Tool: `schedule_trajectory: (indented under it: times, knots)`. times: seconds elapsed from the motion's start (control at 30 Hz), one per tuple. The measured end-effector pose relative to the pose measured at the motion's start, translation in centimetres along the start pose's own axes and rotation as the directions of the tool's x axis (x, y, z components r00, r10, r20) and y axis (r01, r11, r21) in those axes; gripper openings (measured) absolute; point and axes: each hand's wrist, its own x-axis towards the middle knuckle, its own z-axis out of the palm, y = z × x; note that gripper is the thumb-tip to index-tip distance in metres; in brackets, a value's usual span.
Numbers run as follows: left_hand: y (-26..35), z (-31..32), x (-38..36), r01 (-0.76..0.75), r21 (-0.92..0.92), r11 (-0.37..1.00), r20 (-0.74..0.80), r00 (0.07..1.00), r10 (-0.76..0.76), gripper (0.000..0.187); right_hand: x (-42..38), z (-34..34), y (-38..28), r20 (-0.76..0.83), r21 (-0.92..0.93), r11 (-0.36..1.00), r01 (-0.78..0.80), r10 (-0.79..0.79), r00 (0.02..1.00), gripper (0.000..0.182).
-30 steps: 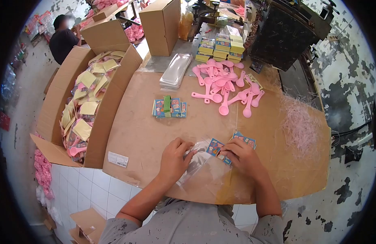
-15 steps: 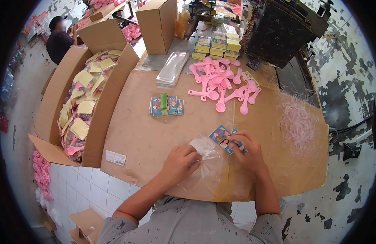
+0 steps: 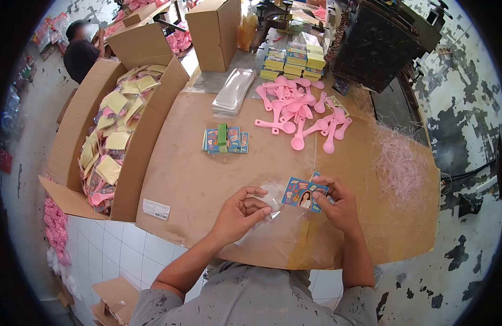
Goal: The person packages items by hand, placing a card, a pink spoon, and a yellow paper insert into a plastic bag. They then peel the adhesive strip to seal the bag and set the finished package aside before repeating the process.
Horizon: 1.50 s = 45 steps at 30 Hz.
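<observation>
My left hand point(image 3: 241, 215) pinches a clear plastic bag point(image 3: 266, 231) between thumb and fingers, low over the front of the cardboard-covered table. To its right, my right hand point(image 3: 341, 205) grips a blue printed card point(image 3: 297, 191) by its right side. The card shows a picture of a person and lies close to the bag, apart from my left fingertips. A second card edge shows behind it, mostly hidden. Beyond my hands lies a stack of similar cards point(image 3: 240, 142) with a green band point(image 3: 222, 136) around it.
Pink spoons point(image 3: 298, 142) lie heaped at the back, near yellow-edged card stacks point(image 3: 273, 60) and a pile of flat clear bags point(image 3: 233, 92). An open carton point(image 3: 145, 144) of packed bags stands left. Shredded plastic point(image 3: 398, 168) lies right. Another person point(image 3: 81, 57) is at the far left.
My right hand has lifted and turned the card, so its printed face shows more. My left fingers have loosened and shifted on the bag, which lies lower. The view has moved slightly.
</observation>
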Motion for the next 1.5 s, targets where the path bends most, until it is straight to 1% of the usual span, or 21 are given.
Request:
schedule_trajectory:
  times: [0.1, 0.2, 0.3, 0.4, 0.5, 0.57, 0.6, 0.7, 0.8, 0.83, 0.9, 1.0, 1.03, 1.07, 1.1, 1.13, 1.2, 1.3, 1.4, 1.43, 1.5]
  knots:
    - [-0.7, -0.3, 0.2, -0.023, 0.019, 1.0, -0.053, 0.998, 0.024, 0.043, 0.1, 0.2, -0.3, -0.046, 0.011, 0.998, 0.059, -0.058, 0.997, 0.029]
    - [-0.6, -0.1, 0.0, -0.068, 0.063, 0.996, -0.051, 0.996, 0.071, 0.041, 0.0, 0.0, -0.2, -0.013, -0.029, 0.998, 0.048, -0.049, 0.999, 0.027]
    - [-0.5, 0.1, 0.0, -0.043, 0.054, 0.998, -0.075, 0.996, 0.047, 0.04, 0.5, 0.0, -1.0, 0.11, -0.212, 0.955, 0.21, -0.19, 0.976, 0.024]
    - [-0.3, 0.3, -0.1, -0.018, 0.075, 0.997, -0.041, 0.999, 0.021, 0.04, 0.9, 0.4, -1.2, 0.278, -0.294, 0.886, 0.359, -0.28, 0.919, 0.024]
    - [-0.6, 0.3, -0.1, -0.048, 0.23, 0.972, 0.032, 0.999, 0.042, 0.04, 0.4, 2.1, -1.9, 0.255, -0.281, 0.933, 0.223, -0.152, 0.955, 0.021]
    - [-0.8, 0.4, -0.2, -0.048, 0.294, 0.955, 0.072, 0.997, 0.028, 0.042, 0.0, 3.0, -1.0, 0.088, -0.101, 0.994, 0.028, -0.019, 0.996, 0.02]
    - [-0.9, 0.5, -0.2, -0.05, 0.325, 0.944, 0.092, 0.996, 0.02, 0.043, -0.1, 3.2, -0.7, 0.015, 0.002, 0.998, -0.06, 0.06, 0.998, 0.02]
    - [-0.5, 0.9, -0.5, -0.037, 0.198, 0.98, 0.115, 0.993, 0.014, 0.045, -0.1, 2.8, -0.6, -0.002, 0.0, 0.995, -0.1, 0.1, 0.995, 0.019]
    - [-0.6, 0.4, -0.3, -0.072, 0.173, 0.982, 0.12, 0.991, 0.052, 0.048, -0.4, 3.2, -0.7, 0.108, -0.139, 0.99, -0.015, 0.03, 0.994, 0.015]
    - [-0.6, 0.2, -0.4, -0.068, 0.176, 0.982, 0.12, 0.992, 0.047, 0.048, -0.3, 3.3, -1.1, 0.224, -0.141, 0.989, 0.051, -0.018, 0.974, 0.017]
    - [-0.4, 0.1, -0.8, -0.062, 0.182, 0.981, 0.121, 0.992, 0.04, 0.048, 0.4, 3.2, -2.4, 0.446, -0.123, 0.976, 0.181, -0.109, 0.888, 0.023]
    - [-0.2, 0.1, -0.9, -0.043, 0.181, 0.982, 0.1, 0.995, 0.025, 0.048, 3.6, 0.5, -3.1, 0.527, -0.193, 0.948, 0.252, -0.117, 0.842, 0.027]
    - [-0.2, 0.1, -0.9, -0.042, 0.181, 0.983, 0.089, 0.996, 0.027, 0.046, 5.5, -0.9, -2.7, 0.391, -0.297, 0.926, 0.232, -0.104, 0.915, 0.028]
    - [-0.2, 0.2, -0.9, -0.04, 0.179, 0.983, 0.079, 0.997, 0.026, 0.044, 7.7, -2.5, -1.6, 0.242, -0.393, 0.899, 0.192, -0.1, 0.965, 0.029]
    - [-0.3, 0.2, -0.9, -0.039, 0.177, 0.983, 0.07, 0.997, 0.027, 0.042, 10.5, -4.2, -0.7, 0.131, -0.516, 0.839, 0.171, -0.12, 0.984, 0.03]
    - [-0.4, 0.1, -0.8, -0.051, 0.22, 0.974, 0.076, 0.996, 0.035, 0.04, 13.4, -6.0, 0.5, 0.024, -0.628, 0.766, 0.136, -0.156, 0.987, 0.032]
    - [-0.6, 0.0, -0.8, -0.079, 0.304, 0.949, 0.082, 0.995, 0.057, 0.036, 17.5, -9.3, 4.4, -0.003, -0.707, 0.669, 0.229, -0.326, 0.945, 0.039]
    - [0.0, -0.1, -1.1, 0.009, 0.324, 0.946, 0.047, 0.999, -0.026, 0.032, 20.1, -11.1, 8.2, 0.075, -0.71, 0.669, 0.221, -0.241, 0.968, 0.045]
    - [-0.4, -0.6, -1.0, 0.009, 0.282, 0.959, 0.02, 1.0, -0.015, 0.032, 19.1, -9.9, 10.0, 0.142, -0.763, 0.597, 0.248, -0.219, 0.965, 0.047]
    - [-0.2, -0.6, -1.0, 0.012, 0.316, 0.949, 0.018, 1.0, -0.019, 0.031, 18.1, -9.1, 10.1, 0.118, -0.737, 0.642, 0.21, -0.184, 0.976, 0.046]
    - [0.2, -0.4, -0.9, 0.021, 0.384, 0.923, 0.022, 0.999, -0.032, 0.029, 14.8, -6.0, 7.2, 0.065, -0.68, 0.723, 0.121, -0.105, 0.992, 0.046]
